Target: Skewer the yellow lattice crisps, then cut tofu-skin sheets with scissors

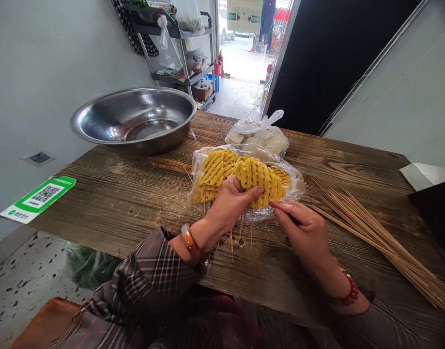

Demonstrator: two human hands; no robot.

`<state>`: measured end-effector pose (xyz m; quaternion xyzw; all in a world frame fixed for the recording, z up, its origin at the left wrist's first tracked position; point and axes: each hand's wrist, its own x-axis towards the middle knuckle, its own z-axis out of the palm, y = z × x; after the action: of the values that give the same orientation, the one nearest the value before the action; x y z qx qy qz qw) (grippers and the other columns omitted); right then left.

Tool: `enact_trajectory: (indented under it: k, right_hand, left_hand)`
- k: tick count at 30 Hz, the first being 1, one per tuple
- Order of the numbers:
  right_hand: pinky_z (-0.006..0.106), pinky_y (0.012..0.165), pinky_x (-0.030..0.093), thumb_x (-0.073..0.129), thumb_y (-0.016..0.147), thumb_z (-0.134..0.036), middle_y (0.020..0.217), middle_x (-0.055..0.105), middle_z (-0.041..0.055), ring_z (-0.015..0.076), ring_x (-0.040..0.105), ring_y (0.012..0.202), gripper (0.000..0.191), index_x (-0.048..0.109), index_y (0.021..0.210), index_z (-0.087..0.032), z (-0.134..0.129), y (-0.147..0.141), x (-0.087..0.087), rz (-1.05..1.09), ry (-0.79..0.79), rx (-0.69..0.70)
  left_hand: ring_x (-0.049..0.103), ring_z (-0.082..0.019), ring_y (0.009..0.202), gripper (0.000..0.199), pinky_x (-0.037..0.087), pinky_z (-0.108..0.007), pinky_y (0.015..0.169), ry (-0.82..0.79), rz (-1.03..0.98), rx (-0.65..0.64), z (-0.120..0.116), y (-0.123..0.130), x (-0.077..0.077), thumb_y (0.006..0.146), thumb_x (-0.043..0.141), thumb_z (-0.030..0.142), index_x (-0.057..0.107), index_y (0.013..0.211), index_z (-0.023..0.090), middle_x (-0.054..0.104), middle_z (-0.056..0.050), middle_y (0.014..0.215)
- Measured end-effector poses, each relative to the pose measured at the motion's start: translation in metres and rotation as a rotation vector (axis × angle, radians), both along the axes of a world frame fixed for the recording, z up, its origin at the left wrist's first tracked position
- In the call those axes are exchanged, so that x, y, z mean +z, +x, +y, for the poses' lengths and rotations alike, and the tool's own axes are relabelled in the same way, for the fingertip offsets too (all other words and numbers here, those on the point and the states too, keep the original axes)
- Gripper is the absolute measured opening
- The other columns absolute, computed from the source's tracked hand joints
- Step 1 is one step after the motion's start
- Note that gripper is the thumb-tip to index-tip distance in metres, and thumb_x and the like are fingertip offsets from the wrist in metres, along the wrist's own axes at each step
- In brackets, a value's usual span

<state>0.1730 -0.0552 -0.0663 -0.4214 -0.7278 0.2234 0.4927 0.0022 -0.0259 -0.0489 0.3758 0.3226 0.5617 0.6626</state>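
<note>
My left hand [227, 203] is closed round a yellow lattice-cut food piece [260, 179], thumb across its front. At the lower right end of this piece, my right hand [300, 223] pinches what looks like a bamboo skewer, mostly hidden by the fingers and the food. Behind and left of the held piece, more yellow lattice-cut pieces [218, 167] lie on a clear plastic bag [297, 182]. Several thin skewers [232, 247] stick out below them toward the table's front edge.
A bundle of bamboo skewers [382, 237] lies on the wooden table [135, 194] at right. A large steel basin [135, 121] stands back left, and a tied plastic bag [260, 133] sits behind the food. A green QR card [40, 196] lies at the left edge.
</note>
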Motion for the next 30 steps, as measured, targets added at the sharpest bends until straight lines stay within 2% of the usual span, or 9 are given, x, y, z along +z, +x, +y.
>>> enact_trajectory:
  k: [5,12,16,21,30]
  right_hand:
    - [0.027,0.073,0.057,0.064,0.089,-0.016,0.087,0.077,0.0014,0.0156,0.071,0.079,0.016,0.077,0.093,-0.025,0.0004,-0.0001,-0.0005,-0.003,0.004,-0.009]
    - [0.028,0.068,0.055,0.063,0.090,-0.021,0.079,0.075,0.0009,0.0158,0.069,0.072,0.012,0.072,0.082,-0.023,0.0002,-0.0011,-0.0001,-0.006,-0.030,-0.025]
    - [0.027,0.068,0.055,0.063,0.089,-0.020,0.080,0.075,0.0007,0.0154,0.069,0.072,0.011,0.071,0.083,-0.023,0.0005,-0.0011,-0.0004,0.002,-0.035,-0.025]
    - [0.027,0.068,0.055,0.064,0.089,-0.018,0.081,0.075,0.0008,0.0152,0.069,0.074,0.010,0.072,0.086,-0.022,0.0003,-0.0008,0.0005,-0.004,-0.011,-0.022]
    - [0.027,0.067,0.055,0.065,0.088,-0.016,0.079,0.074,0.0002,0.0147,0.068,0.071,0.010,0.072,0.085,-0.022,0.0005,-0.0020,0.0018,-0.037,0.014,-0.004]
  left_hand:
    - [0.071,-0.017,0.084,0.026,0.054,-0.030,0.083,0.000,0.003,-0.001,0.0001,0.0002,-0.0005,0.068,0.083,0.023,0.074,0.090,0.014,0.077,-0.005,0.089]
    - [0.071,-0.018,0.087,0.028,0.054,-0.031,0.084,-0.019,0.001,-0.008,-0.0012,0.0027,-0.0004,0.065,0.084,0.024,0.074,0.089,0.014,0.077,-0.006,0.090]
    - [0.070,-0.020,0.088,0.030,0.053,-0.032,0.084,-0.024,0.007,-0.011,-0.0011,0.0023,-0.0005,0.067,0.084,0.026,0.073,0.093,0.015,0.076,-0.006,0.091]
    - [0.069,-0.021,0.096,0.031,0.053,-0.034,0.089,-0.013,-0.047,0.062,0.0011,-0.0010,0.0011,0.072,0.081,0.033,0.073,0.097,0.016,0.075,-0.006,0.098]
    - [0.070,-0.020,0.091,0.030,0.053,-0.036,0.089,0.000,-0.073,0.062,0.0025,-0.0023,0.0020,0.069,0.083,0.025,0.073,0.096,0.016,0.075,-0.005,0.095]
